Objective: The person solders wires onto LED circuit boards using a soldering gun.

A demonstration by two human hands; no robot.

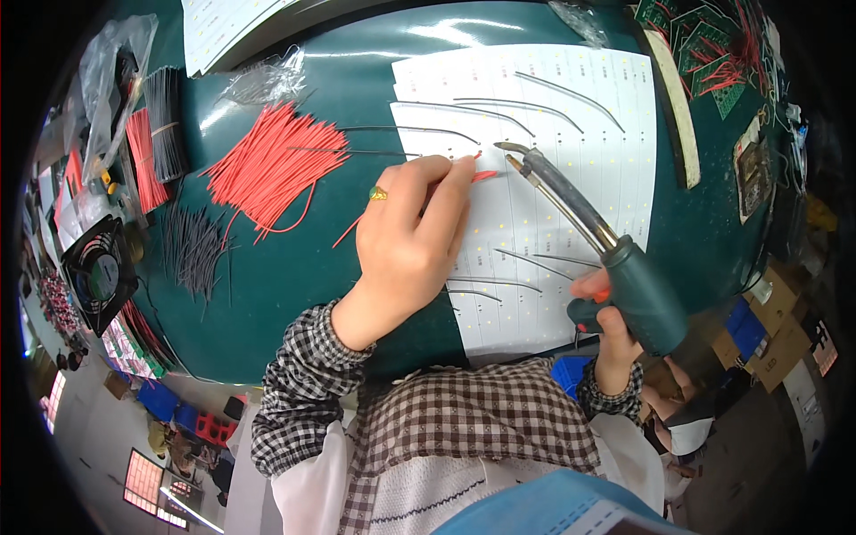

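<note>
My left hand (pixel 412 234) pinches a short red wire (pixel 482 175) and holds its end down on a white LED strip panel (pixel 580 116) on the green table. My right hand (pixel 612 332) grips the dark green handle of a soldering gun (pixel 588 234). The gun's metal tip sits just right of the wire end, close to my left fingertips. Several thin grey wires are attached along the panel's rows.
A loose pile of red wires (pixel 276 160) lies left of the panel, with grey wires (pixel 192 250) further left. Bundled red and black wires (pixel 153 143) and a small fan (pixel 98 272) sit at the left edge. Green circuit boards (pixel 709 49) lie at the top right.
</note>
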